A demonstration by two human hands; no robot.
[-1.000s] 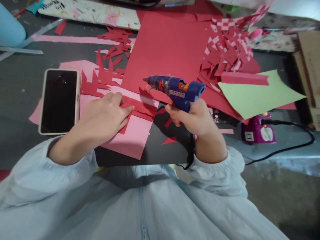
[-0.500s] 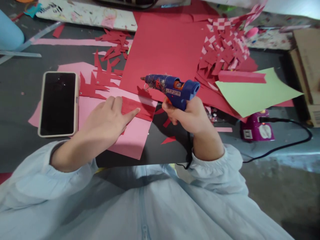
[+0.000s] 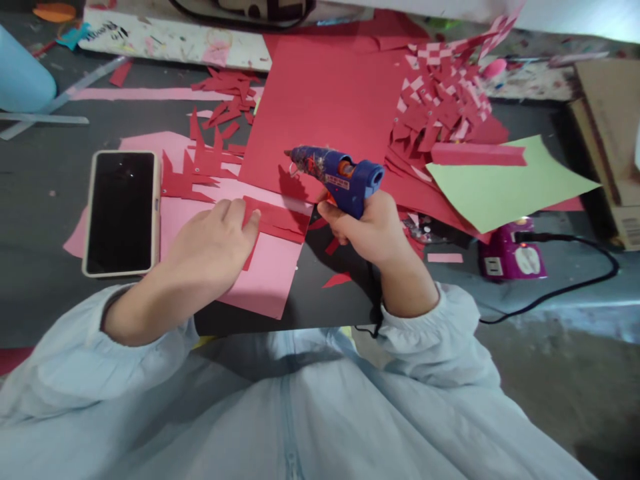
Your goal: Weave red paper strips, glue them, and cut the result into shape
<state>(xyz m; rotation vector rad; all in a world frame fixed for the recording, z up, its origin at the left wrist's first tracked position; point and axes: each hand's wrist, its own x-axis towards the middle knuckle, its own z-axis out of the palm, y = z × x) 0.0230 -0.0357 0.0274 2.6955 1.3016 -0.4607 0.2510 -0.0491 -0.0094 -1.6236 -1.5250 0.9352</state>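
My right hand is wrapped round the handle of a blue hot glue gun, a finger by its orange trigger. The gun's nozzle points left over a large red paper sheet, and strings of glue cling to its front. My left hand presses with bent fingers on the left end of a folded red paper strip; the fingertips are partly hidden. Under that strip lies a pink paper sheet. Just beyond the left hand, red jagged paper pieces lie on the pink paper.
A phone lies left of my left hand. Red and pink woven paper and a green sheet are at the right. A purple power block with a black cable stands near the edge. Red scraps lie at the back.
My left thumb has drawn back from along the red strip toward the other fingers. The right hand and glue gun have shifted slightly left. The view has moved a little.
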